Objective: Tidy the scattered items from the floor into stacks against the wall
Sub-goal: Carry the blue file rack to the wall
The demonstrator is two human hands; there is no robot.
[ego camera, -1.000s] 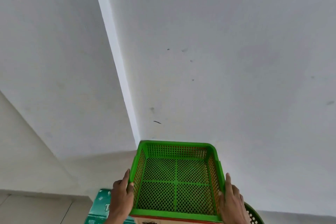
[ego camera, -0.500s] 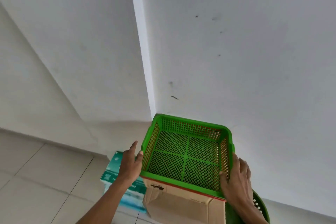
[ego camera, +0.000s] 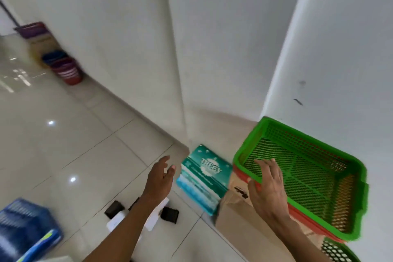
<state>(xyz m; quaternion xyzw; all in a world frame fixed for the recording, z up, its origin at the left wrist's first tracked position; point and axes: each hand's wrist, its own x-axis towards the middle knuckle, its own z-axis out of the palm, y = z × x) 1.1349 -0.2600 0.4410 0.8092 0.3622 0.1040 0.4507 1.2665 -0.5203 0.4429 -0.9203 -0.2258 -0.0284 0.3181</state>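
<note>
teal pack, blurred white lettering, roughly "DRECY"

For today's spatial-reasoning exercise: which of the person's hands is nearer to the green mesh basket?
Right. The right hand rests on the near rim of the green mesh basket, fingers over the edge. The left hand hangs open over the floor tiles, off to the basket's left beyond the teal tissue pack.

Blurred edges and half-hidden things

The blue crate is smeared and cut by the left edge; the far baskets are too blurred to count; the left forearm covers part of the white sheet; the dark green basket runs off the bottom.
</note>
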